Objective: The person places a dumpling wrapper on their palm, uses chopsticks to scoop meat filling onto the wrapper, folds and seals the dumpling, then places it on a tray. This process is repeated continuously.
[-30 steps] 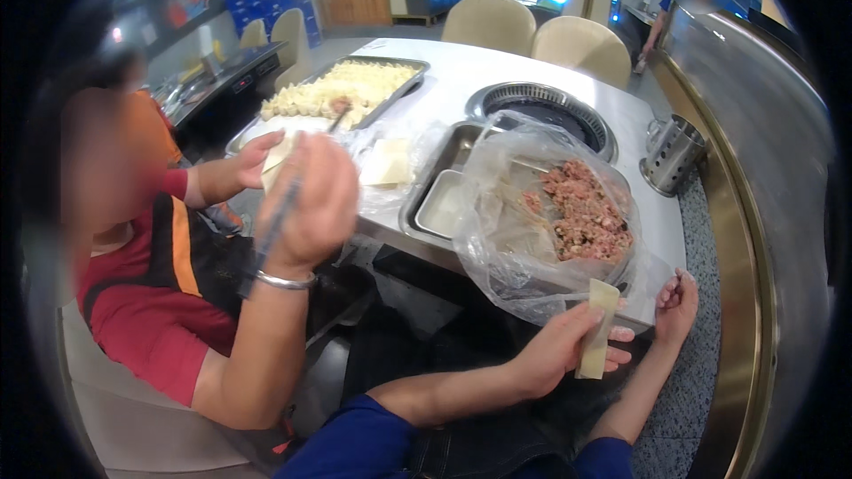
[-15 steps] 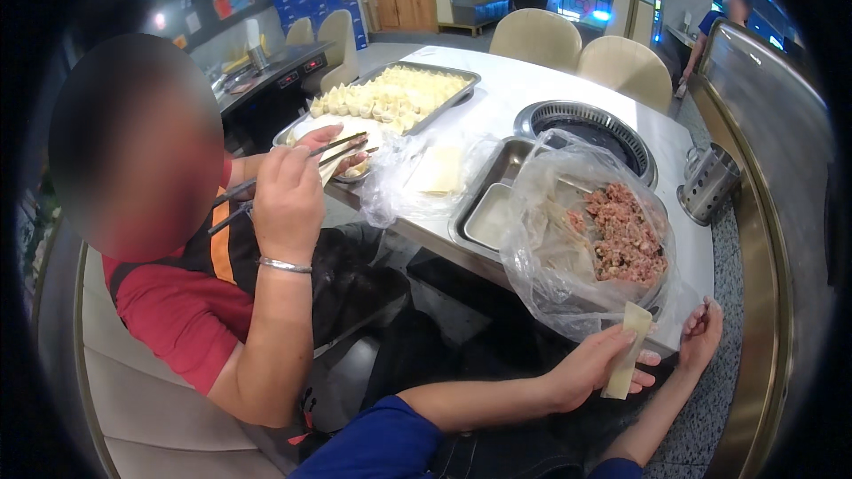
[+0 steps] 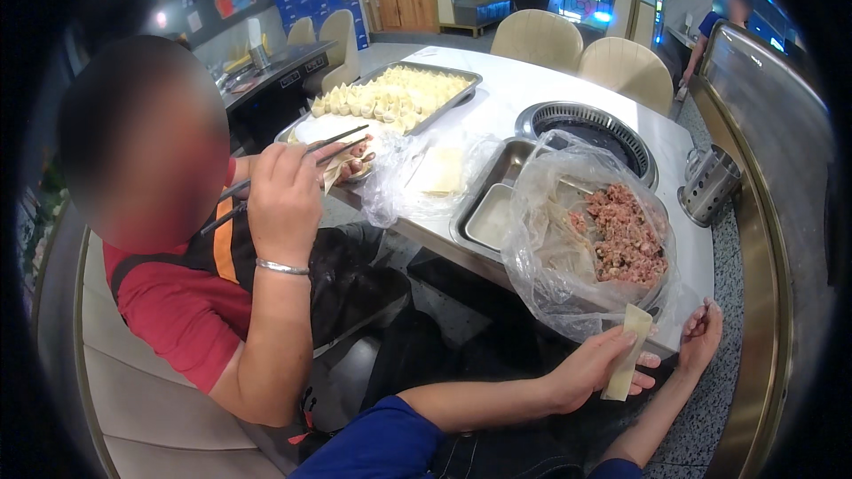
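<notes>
My left hand (image 3: 596, 367) grips a pale wonton wrapper (image 3: 627, 357), held upright by the table's near right corner. Its fingers are partly behind the wrapper. Just to the right, my right hand (image 3: 701, 337) is curled with fingertips together; what they hold, if anything, I cannot make out. Beyond both hands, a clear plastic bag (image 3: 550, 257) lies open with minced meat filling (image 3: 627, 235) inside. To its left, a stack of wrappers (image 3: 439, 168) rests on crumpled plastic.
A co-worker at left holds black chopsticks (image 3: 333, 144) and a filled wrapper. A metal tray (image 3: 475, 80) of folded wontons stands at the far left of the table (image 3: 497, 80). Near the bag are a steel pan (image 3: 457, 222), a round grill (image 3: 568, 111) and a perforated metal holder (image 3: 710, 184).
The co-worker's chopsticks have shifted slightly, and meat now shows more plainly at the wrapper in that person's hand. My own hands have hardly moved.
</notes>
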The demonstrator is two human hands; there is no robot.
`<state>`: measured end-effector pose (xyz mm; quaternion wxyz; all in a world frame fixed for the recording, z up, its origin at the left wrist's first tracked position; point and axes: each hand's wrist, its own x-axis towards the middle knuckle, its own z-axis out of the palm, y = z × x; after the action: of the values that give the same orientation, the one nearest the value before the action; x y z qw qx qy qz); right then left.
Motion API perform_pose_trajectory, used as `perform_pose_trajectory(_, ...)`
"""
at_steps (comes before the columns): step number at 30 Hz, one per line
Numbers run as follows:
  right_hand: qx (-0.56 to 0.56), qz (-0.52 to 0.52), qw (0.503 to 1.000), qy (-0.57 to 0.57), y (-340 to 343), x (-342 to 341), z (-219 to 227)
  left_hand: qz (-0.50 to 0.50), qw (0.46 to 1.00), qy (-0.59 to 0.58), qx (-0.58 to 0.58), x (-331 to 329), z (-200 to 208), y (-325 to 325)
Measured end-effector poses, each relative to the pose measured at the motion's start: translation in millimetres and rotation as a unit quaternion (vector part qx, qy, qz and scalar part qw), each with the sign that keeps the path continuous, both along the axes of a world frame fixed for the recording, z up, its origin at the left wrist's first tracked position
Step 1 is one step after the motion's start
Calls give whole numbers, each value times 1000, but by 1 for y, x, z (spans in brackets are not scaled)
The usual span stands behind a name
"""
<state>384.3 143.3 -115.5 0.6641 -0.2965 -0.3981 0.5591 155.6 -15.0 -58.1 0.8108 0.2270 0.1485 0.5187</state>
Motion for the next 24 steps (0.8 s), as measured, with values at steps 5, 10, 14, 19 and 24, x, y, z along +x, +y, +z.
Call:
perform_pose_trajectory(5, 4, -3, 1000, -2, -1, -1, 1, -1, 1000, -2, -3, 1, -1, 0)
perform_pose_trajectory(10, 4, 0, 1000, 0, -2, -3, 2, 0, 1000, -5, 0, 1, -2, -1)
perform_pose_trajectory(14, 7, 5, 1000, 3, -1, -2, 1, -4, 1000, -6, 3, 0, 0, -1)
perform_pose_trajectory(19, 0, 2, 1000, -2, -3, -2, 3, -5, 1000, -10, -4, 1, -1, -1)
perform_pose_trajectory(24, -14, 5, 1000, 3, 2, 1, -1, -9, 1000, -13, -3, 5, -4, -1)
